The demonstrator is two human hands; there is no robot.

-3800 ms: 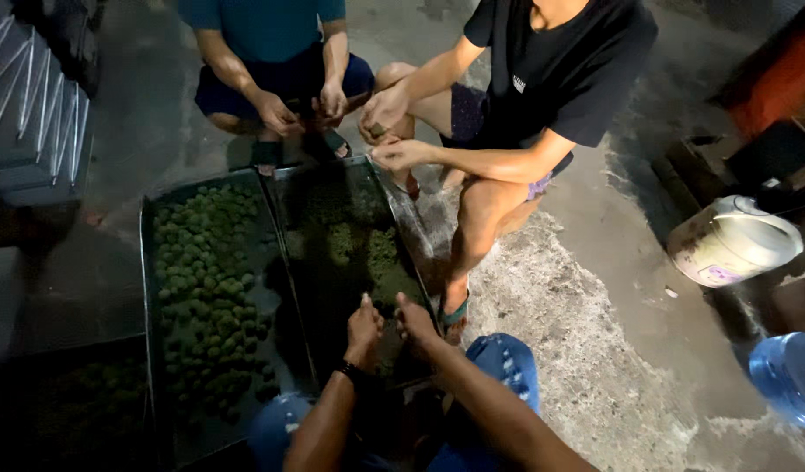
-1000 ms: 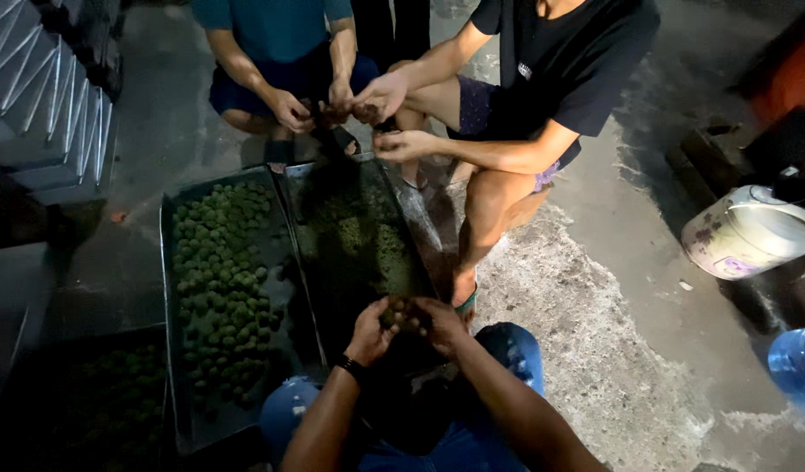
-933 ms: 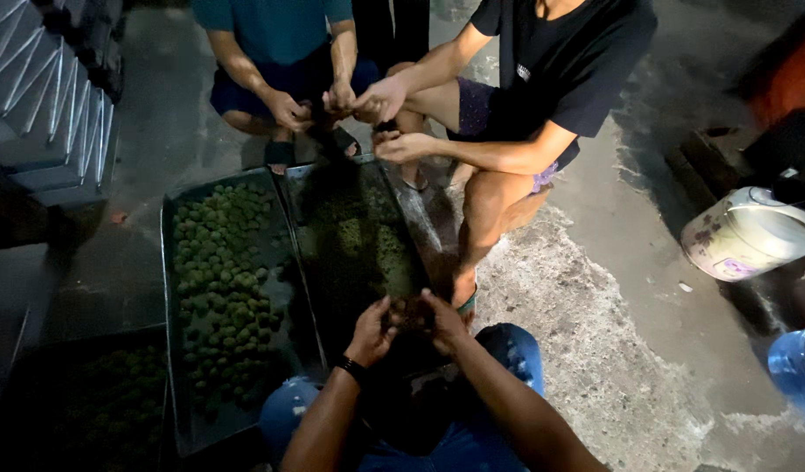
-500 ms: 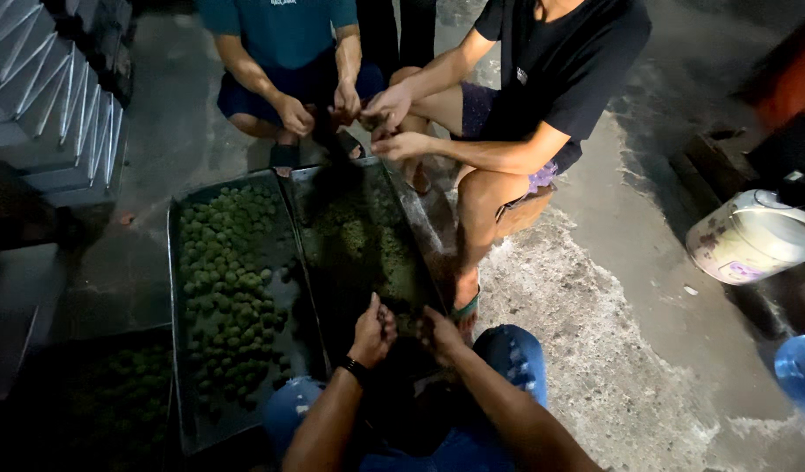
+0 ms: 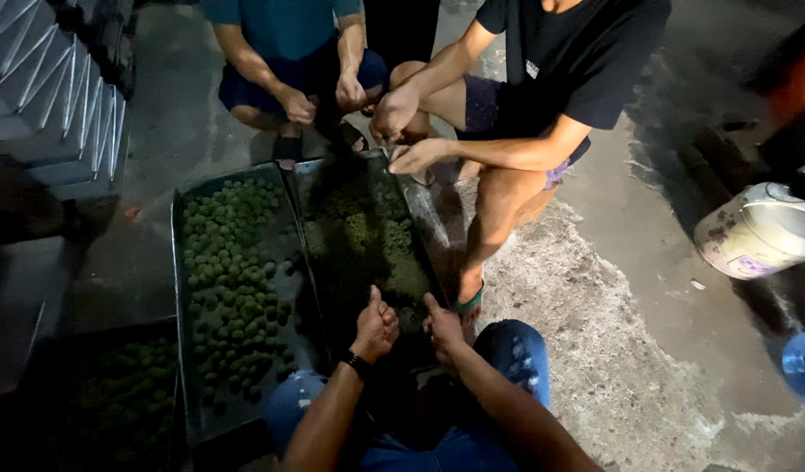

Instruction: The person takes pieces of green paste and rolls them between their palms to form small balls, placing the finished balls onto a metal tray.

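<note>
The person's left hand (image 5: 375,328) is hovering over the near end of a dark rectangular metal tray (image 5: 420,214) that is lying on the concrete floor (image 5: 612,350), its fingers curled into a loose fist with the thumb sticking up — whether anything is inside the fist cannot be told. The right hand (image 5: 443,329) is sitting just beside it, fingers bent inward and thumb raised, and what it is gripping, if anything, is hidden as well. Both hands are poised above the loose green crumbly mass (image 5: 376,245) that is spreading across this tray. A second dark tray (image 5: 182,288) is lying alongside to the left, touching the first, and is carrying many small round green balls (image 5: 232,280) packed close together. The person's knees in faded blue jeans (image 5: 516,358) are framing the near edge. At the far end two other people are crouching — one in a teal shirt (image 5: 284,26), one in a black T-shirt (image 5: 577,61) — with their hands gathered over the tray's far rim. A white plastic bucket (image 5: 756,232) is standing well apart at the right
</note>
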